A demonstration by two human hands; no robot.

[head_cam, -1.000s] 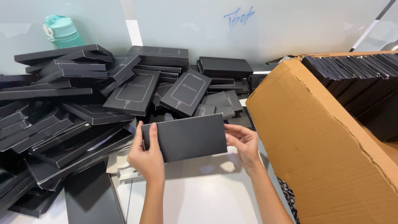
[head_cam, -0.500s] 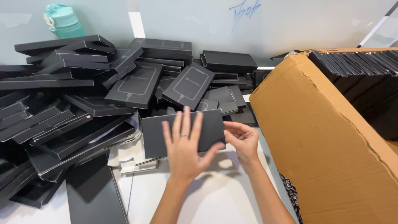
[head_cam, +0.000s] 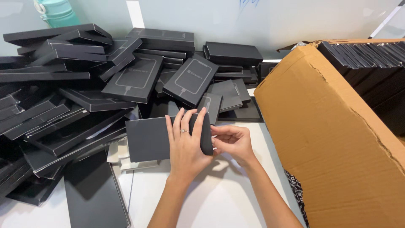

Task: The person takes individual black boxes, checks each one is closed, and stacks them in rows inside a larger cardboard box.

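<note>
While both forearms are reaching up from the bottom edge of the view, the left hand is lying flat over the front of a flat black rectangular cardboard sleeve, its fingers spread and curling over the sleeve's top edge near the right end. The right hand is meeting that same end from the side, its fingertips pinching the sleeve's short right edge, so the sleeve is sitting between the two hands, gripped by both and hovering just above the white table. Most of the sleeve's dark face is showing to the left of the left hand.

Just beside the left forearm, a flat black cardboard panel is lying on the table, with a few folded white card inserts showing under the sleeve. Beyond the hands, a loose heap of black flat boxes is spreading across the left and middle of the table. To the right, a large brown corrugated cardboard carton is standing, with rows of black sleeves packed on edge inside. At the far left, a mint-green plastic bottle is standing behind the heap.
</note>
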